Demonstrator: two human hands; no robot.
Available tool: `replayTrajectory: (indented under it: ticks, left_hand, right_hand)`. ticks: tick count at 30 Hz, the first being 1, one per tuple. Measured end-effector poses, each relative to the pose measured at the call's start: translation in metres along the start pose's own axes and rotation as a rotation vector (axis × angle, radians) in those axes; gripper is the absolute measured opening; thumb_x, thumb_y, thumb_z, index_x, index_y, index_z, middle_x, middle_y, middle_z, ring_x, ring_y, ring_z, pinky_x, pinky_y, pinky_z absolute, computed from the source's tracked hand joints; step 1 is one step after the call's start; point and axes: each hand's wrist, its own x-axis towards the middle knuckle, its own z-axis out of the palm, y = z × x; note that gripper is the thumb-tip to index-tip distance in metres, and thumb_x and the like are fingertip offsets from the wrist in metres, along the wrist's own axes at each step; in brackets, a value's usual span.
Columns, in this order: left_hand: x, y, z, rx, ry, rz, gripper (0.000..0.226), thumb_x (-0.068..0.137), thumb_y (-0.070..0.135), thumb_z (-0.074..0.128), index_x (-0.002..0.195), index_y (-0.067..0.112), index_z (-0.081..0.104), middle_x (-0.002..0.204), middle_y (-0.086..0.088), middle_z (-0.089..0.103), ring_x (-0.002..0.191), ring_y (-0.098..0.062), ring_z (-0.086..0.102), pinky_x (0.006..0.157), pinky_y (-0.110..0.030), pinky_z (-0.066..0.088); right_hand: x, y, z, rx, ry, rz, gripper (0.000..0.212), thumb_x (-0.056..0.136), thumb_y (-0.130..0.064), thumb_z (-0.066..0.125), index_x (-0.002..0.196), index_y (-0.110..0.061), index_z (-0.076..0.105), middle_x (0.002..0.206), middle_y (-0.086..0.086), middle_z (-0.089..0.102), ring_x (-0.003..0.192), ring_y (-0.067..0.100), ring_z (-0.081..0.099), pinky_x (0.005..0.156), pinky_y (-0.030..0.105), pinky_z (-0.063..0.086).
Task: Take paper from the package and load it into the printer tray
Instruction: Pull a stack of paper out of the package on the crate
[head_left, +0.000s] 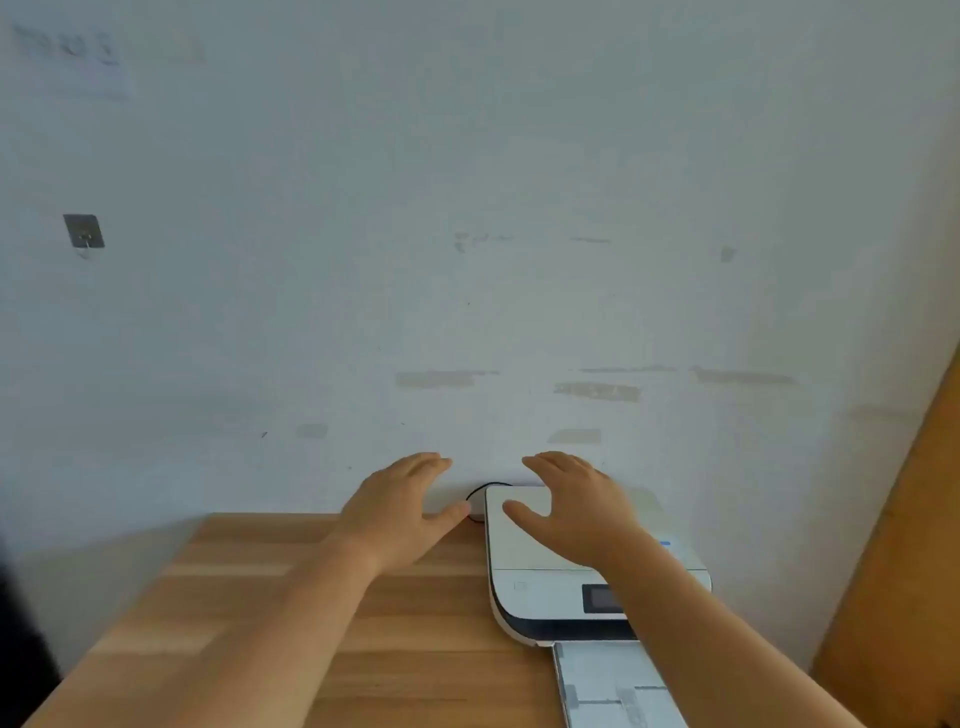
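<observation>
Both hands are empty with fingers loosely spread: the left hand (402, 512) over the wooden table (291, 613), the right hand (571, 512) above the printer (524, 582) lid. No paper package is visible. The pulled-out paper tray (618, 686) looks empty, so I'd fetch the package first, then square 1 stack before sliding it in.

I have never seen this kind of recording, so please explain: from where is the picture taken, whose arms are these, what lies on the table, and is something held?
There is one picture, from a camera worn on a person's head, looking forward and down. The two bare arms are that person's. The left hand and right hand reach toward the wall, both open and holding nothing. On the wooden table stands a white printer, its tray pulled out toward the person. A black cable loops behind it. No paper package is visible.
</observation>
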Motion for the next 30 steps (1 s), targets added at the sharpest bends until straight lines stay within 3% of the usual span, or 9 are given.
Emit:
replayTrajectory:
  ticks: [4, 8, 15, 22, 30]
  left_hand:
    - [-0.019, -0.044, -0.017, 0.036, 0.047, 0.04, 0.07, 0.086, 0.067, 0.04, 0.145, 0.029, 0.036, 0.154, 0.011, 0.032, 0.142, -0.007, 0.026, 0.117, -0.032, 0.023]
    - [-0.039, -0.079, -0.031, 0.031, 0.049, 0.026, 0.089, 0.074, 0.082, 0.027, 0.144, 0.028, 0.038, 0.153, 0.01, 0.034, 0.142, -0.007, 0.025, 0.115, -0.03, 0.021]
    - [-0.054, -0.137, -0.055, 0.045, 0.031, -0.081, 0.065, 0.09, 0.061, 0.041, 0.145, 0.027, 0.036, 0.155, 0.011, 0.03, 0.143, -0.007, 0.023, 0.116, -0.031, 0.019]
    - [-0.071, -0.208, -0.077, -0.009, 0.044, -0.29, 0.079, 0.077, 0.078, 0.032, 0.141, 0.032, 0.041, 0.152, 0.014, 0.036, 0.141, -0.006, 0.028, 0.116, -0.034, 0.025]
    - [-0.12, -0.304, -0.122, 0.047, 0.04, -0.416, 0.072, 0.086, 0.07, 0.036, 0.146, 0.031, 0.033, 0.155, 0.01, 0.03, 0.143, -0.008, 0.023, 0.118, -0.035, 0.021]
  right_hand:
    - [-0.001, -0.041, 0.011, 0.002, 0.01, 0.019, 0.065, 0.087, -0.063, 0.048, 0.142, -0.029, 0.043, 0.147, -0.01, 0.044, 0.136, 0.011, 0.038, 0.106, 0.031, 0.035]
    - [0.003, -0.083, 0.024, 0.001, -0.006, 0.017, 0.063, 0.087, -0.062, 0.049, 0.139, -0.027, 0.047, 0.145, -0.011, 0.047, 0.134, 0.011, 0.041, 0.103, 0.03, 0.038]
    - [0.034, -0.14, 0.057, 0.056, -0.062, -0.037, 0.064, 0.087, -0.062, 0.05, 0.139, -0.026, 0.048, 0.146, -0.009, 0.046, 0.134, 0.013, 0.041, 0.105, 0.032, 0.037]
    - [0.077, -0.201, 0.105, 0.176, -0.095, -0.144, 0.062, 0.087, -0.059, 0.051, 0.139, -0.026, 0.048, 0.146, -0.01, 0.047, 0.135, 0.011, 0.04, 0.105, 0.032, 0.037]
    - [0.106, -0.308, 0.151, 0.244, -0.166, -0.244, 0.063, 0.087, -0.06, 0.051, 0.14, -0.026, 0.047, 0.146, -0.008, 0.047, 0.135, 0.012, 0.041, 0.106, 0.033, 0.036]
